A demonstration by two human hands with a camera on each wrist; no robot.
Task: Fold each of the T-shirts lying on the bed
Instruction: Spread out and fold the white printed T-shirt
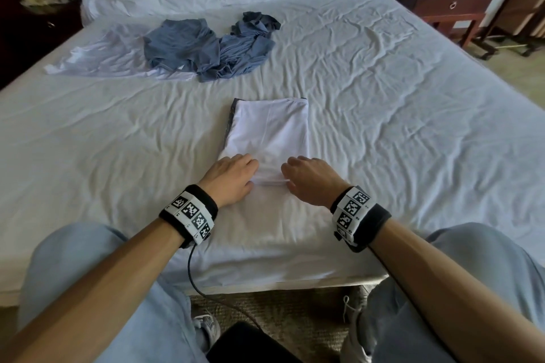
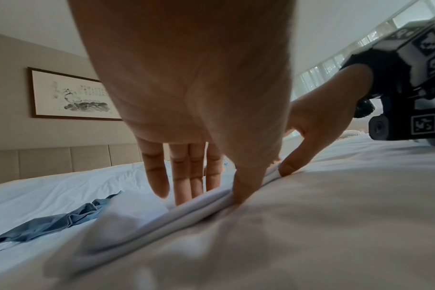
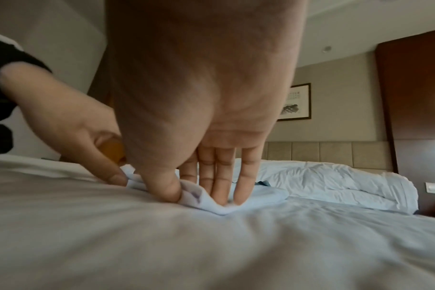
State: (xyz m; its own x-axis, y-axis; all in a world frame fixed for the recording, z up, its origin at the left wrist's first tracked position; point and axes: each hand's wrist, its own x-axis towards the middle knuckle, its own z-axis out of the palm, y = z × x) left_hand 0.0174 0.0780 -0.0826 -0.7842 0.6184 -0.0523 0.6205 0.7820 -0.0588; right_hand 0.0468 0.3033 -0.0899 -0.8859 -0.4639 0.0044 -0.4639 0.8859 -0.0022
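A white T-shirt [image 1: 269,130], already folded into a narrow upright rectangle, lay near the middle of the bed [image 1: 398,103], close to the near edge where the person stood. It looked thin, limp and light, its layers likely to slide apart unless lifted together, so the near hem corners seemed the sensible place to grip. The left hand [image 1: 233,178] pinched the near left part of that hem between thumb and fingers, and the right hand [image 1: 308,180] pinched the near right part likewise; the two hands sat close together, not touching. A thin dark edge showed along the shirt's left side. Farther up the bed lay a crumpled blue T-shirt [image 1: 182,46], another bunched blue one [image 1: 247,47] beside it, and a flat white one [image 1: 97,60] partly beneath them, all still unfolded.
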